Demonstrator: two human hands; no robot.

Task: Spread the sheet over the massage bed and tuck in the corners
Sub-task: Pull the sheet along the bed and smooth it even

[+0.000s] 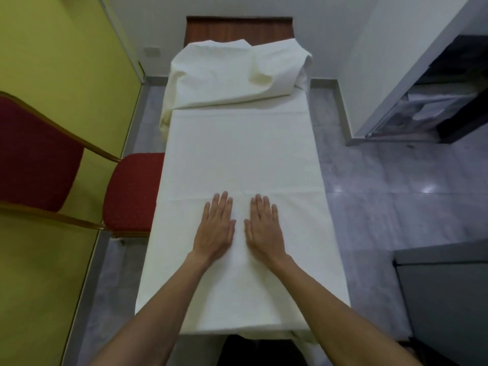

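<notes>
A cream-white sheet (243, 154) lies flat over the near and middle stretch of the massage bed. At the far end the sheet is bunched in a loose folded heap (237, 75) that hangs over the left side. The bed's brown headboard (239, 29) shows beyond it. My left hand (215, 228) and my right hand (264, 228) press palm-down on the sheet, side by side, fingers straight and pointing away from me. Both hands rest near the bed's middle line, a little apart from each other.
A red padded chair (132, 191) with a gold frame stands against the bed's left side by a yellow-green wall (52, 75). Grey tiled floor (369, 194) lies to the right. A white partition (396, 62) and dark shelves stand at the far right, and a grey cabinet (443, 299) at the near right.
</notes>
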